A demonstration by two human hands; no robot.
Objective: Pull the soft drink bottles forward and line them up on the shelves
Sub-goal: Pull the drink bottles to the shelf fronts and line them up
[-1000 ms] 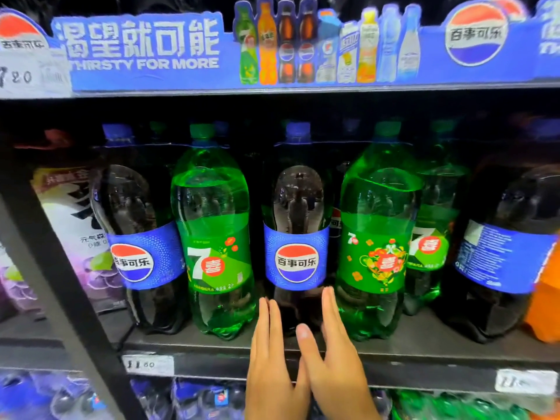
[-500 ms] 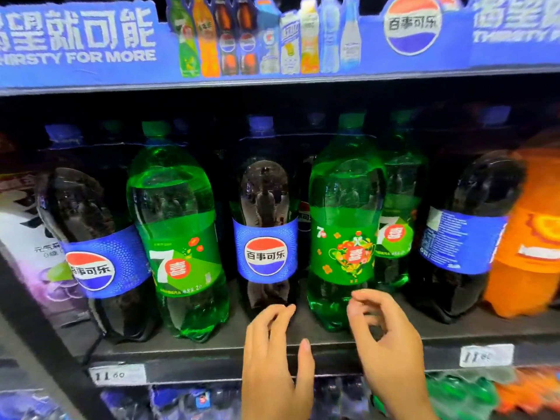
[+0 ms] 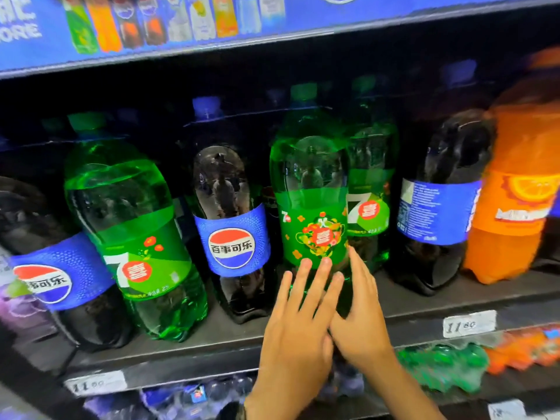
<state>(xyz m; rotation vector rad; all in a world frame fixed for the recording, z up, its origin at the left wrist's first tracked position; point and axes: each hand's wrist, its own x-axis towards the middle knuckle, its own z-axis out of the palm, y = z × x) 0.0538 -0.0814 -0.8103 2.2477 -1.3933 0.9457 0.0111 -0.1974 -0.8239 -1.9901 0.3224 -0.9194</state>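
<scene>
The dark shelf (image 3: 424, 301) carries big upright bottles along its front edge. From its left end: left cola bottle (image 3: 60, 268), plain green bottle (image 3: 136, 237), middle cola bottle (image 3: 233, 231), flowered green bottle (image 3: 312, 207), right cola bottle (image 3: 439, 207), orange bottle (image 3: 515, 192). A rear green bottle (image 3: 371, 189) stands farther back. Price tags (image 3: 469, 323) are fixed to the front edge.

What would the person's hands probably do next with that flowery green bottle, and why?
Probably grip the flowery green bottle low and slide it toward the shelf edge: the left hand and right hand rest straight-fingered against its lower part, gripping nothing yet.
</scene>
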